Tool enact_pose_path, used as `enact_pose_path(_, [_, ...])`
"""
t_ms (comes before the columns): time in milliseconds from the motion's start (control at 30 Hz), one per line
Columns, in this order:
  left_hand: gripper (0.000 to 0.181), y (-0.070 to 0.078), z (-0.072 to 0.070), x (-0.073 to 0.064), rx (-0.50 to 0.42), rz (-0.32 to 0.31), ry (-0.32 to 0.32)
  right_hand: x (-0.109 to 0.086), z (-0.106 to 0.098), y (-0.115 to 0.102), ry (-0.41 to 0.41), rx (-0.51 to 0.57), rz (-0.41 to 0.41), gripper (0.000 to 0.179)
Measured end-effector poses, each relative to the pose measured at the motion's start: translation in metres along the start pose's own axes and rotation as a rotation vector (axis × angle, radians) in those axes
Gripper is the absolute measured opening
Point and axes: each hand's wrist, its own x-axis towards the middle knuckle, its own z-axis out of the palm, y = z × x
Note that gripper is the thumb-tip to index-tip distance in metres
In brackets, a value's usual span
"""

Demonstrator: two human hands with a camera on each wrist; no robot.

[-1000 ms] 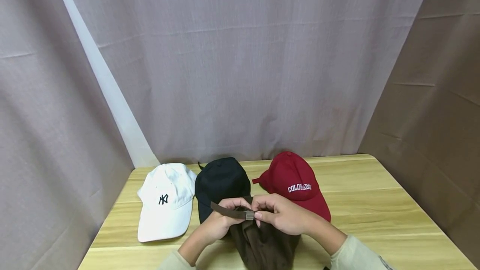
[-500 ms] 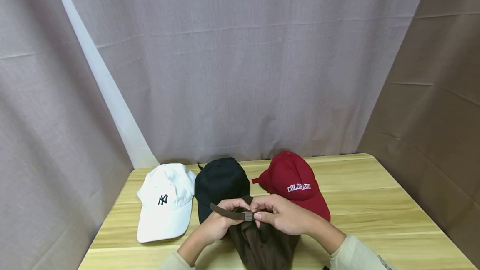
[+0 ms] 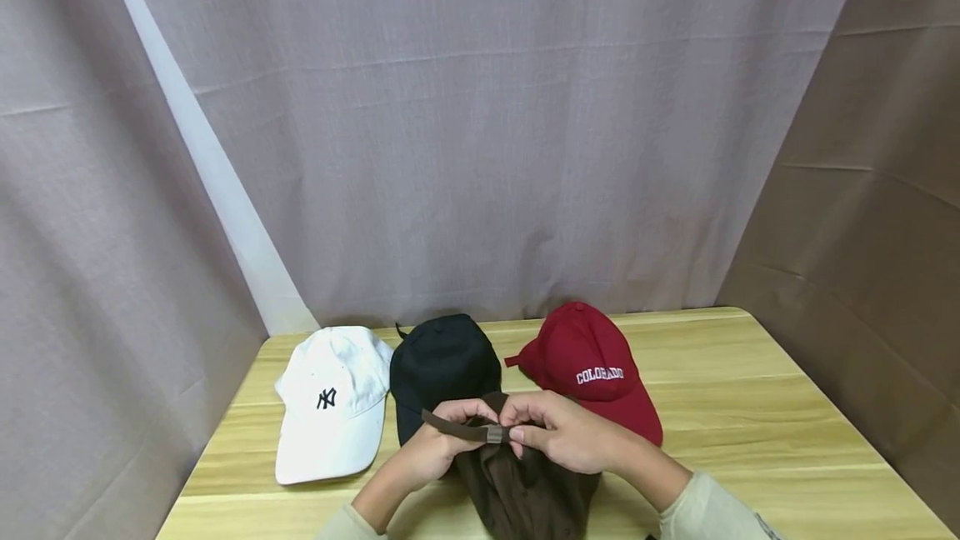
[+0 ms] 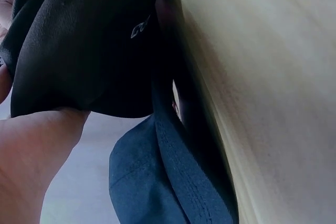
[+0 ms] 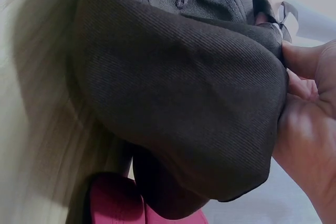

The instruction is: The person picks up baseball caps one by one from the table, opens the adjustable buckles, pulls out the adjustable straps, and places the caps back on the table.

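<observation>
A brown baseball cap (image 3: 536, 490) is held between both hands at the front of the table, its back strap toward me. The strap (image 3: 453, 426) runs through a small metal buckle (image 3: 495, 434), and its loose end sticks out to the left. My left hand (image 3: 435, 448) grips the cap and strap just left of the buckle. With thumb and fingers, my right hand (image 3: 566, 436) pinches the strap right beside the buckle. In the right wrist view the cap's crown (image 5: 184, 93) bulges toward the camera, and the right thumb (image 5: 302, 61) presses at its edge.
Behind the hands, a black cap (image 3: 446, 361) stands in the middle of the wooden table (image 3: 750, 407). To its left lies a white cap (image 3: 330, 407) with a dark emblem, and to its right a red cap (image 3: 588, 348) lettered COLORADO. Grey curtains (image 3: 480, 148) hang behind.
The buckle has shifted very slightly left along with the strap in my fingers. Both hands keep nearly the same place and grip, and the other caps have not moved.
</observation>
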Motion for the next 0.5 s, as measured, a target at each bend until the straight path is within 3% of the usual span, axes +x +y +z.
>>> enact_pose_path(500, [0.023, 0.0004, -0.0005, 0.0020, 0.033, 0.015, -0.019, -0.0040, -0.0004, -0.0018, 0.010, -0.041, 0.033, 0.007])
